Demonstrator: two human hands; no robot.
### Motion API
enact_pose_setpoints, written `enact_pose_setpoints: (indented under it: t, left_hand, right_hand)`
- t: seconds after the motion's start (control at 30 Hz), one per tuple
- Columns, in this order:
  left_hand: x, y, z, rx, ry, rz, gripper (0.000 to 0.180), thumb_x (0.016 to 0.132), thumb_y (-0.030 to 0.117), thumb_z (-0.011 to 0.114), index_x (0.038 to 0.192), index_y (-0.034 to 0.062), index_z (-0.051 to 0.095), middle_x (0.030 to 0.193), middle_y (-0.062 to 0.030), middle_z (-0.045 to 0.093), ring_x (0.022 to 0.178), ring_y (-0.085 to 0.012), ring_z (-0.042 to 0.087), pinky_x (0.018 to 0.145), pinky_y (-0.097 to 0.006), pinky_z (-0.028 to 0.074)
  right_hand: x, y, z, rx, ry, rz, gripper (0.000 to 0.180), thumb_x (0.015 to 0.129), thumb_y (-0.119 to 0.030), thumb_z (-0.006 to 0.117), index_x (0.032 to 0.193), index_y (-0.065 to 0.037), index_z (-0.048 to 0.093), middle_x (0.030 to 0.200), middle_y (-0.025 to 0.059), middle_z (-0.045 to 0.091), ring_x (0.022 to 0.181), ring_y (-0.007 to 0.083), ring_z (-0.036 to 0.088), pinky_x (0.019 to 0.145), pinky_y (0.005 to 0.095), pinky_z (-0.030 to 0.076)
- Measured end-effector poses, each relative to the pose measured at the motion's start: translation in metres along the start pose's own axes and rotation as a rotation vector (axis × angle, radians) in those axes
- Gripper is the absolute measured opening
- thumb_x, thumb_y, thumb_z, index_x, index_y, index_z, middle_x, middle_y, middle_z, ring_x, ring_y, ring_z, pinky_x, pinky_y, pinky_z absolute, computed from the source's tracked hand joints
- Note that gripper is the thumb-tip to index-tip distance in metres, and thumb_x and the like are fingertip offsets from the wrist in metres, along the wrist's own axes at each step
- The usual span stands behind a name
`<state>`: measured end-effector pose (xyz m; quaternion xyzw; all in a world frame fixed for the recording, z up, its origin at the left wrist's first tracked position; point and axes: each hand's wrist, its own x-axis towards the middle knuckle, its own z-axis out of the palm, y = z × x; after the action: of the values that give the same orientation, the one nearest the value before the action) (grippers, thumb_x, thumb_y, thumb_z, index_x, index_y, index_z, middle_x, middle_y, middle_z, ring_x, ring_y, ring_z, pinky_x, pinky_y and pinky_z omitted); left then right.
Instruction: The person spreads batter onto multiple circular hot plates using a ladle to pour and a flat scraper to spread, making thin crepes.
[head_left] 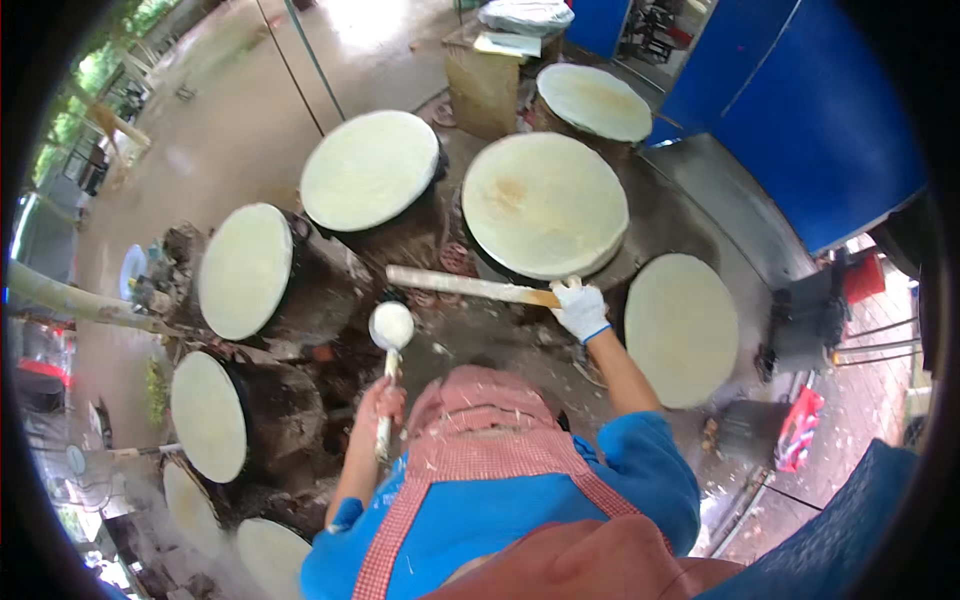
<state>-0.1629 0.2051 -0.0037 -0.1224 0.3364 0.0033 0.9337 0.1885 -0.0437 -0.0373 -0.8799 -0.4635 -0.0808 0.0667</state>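
Observation:
My left hand [384,402] is closed round the handle of a ladle [391,326], whose round bowl looks filled with something pale. In a white glove with a blue cuff, my right hand [580,309] grips the brown end of a long, flat wooden stick [455,283]. The stick lies roughly level in front of me and points left, past the far side of the ladle. Beyond my right hand is a large round griddle [545,205] covered with a pale sheet, browned in one patch. Another pale-covered griddle [682,330] lies to the right of that hand.
More round griddles curve around me, including one at the far left [370,170], one at the left [246,272] and one nearer [208,417]. A wooden box [484,92] stands at the back. Blue panels [815,110] and a black bin [808,318] are on the right.

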Motion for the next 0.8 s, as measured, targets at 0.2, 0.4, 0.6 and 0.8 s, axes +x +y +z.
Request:
enact_pose_setpoints:
  t: [0.2,0.4,0.6,0.8]
  left_hand:
    - [-0.034,0.015,-0.033,-0.332,-0.012,-0.081,0.02,0.09,0.019,0.047,0.096,0.0008,0.053,0.056,0.0005,0.035,0.04,-0.0074,0.032,0.036,-0.023,0.031]
    - [-0.048,0.036,-0.042,-0.478,-0.03,-0.03,0.026,0.089,0.02,0.047,0.097,-0.0046,0.051,0.055,-0.0003,0.037,0.039,-0.0079,0.035,0.035,-0.024,0.032]
    - [-0.031,0.072,-0.035,-0.491,0.012,-0.067,0.027,0.089,0.024,0.046,0.091,-0.0028,0.051,0.053,0.0003,0.038,0.039,-0.0083,0.034,0.038,-0.023,0.033]
    - [0.009,0.069,0.011,-0.449,0.031,0.0,0.023,0.089,0.023,0.046,0.09,0.001,0.054,0.053,0.0005,0.038,0.036,-0.0074,0.032,0.032,-0.021,0.03]
  right_hand:
    - [0.07,0.031,0.003,-0.052,-0.368,-0.272,0.027,0.07,-0.028,0.062,0.088,-0.008,0.059,0.084,0.0138,0.061,0.069,0.0305,0.062,0.062,0.0407,0.05]
    - [0.101,0.037,-0.001,-0.114,-0.369,-0.23,0.014,0.072,-0.016,0.051,0.078,-0.006,0.058,0.075,0.0152,0.061,0.071,0.0311,0.063,0.062,0.0422,0.05]
    - [0.159,0.079,-0.052,-0.044,-0.155,0.069,0.019,0.073,-0.018,0.05,0.086,-0.008,0.059,0.083,0.0178,0.063,0.077,0.0319,0.062,0.069,0.0418,0.049]
    - [0.253,0.184,-0.104,0.044,-0.09,0.263,0.029,0.071,-0.028,0.059,0.091,-0.006,0.058,0.09,0.0192,0.061,0.089,0.0367,0.057,0.077,0.0448,0.046]
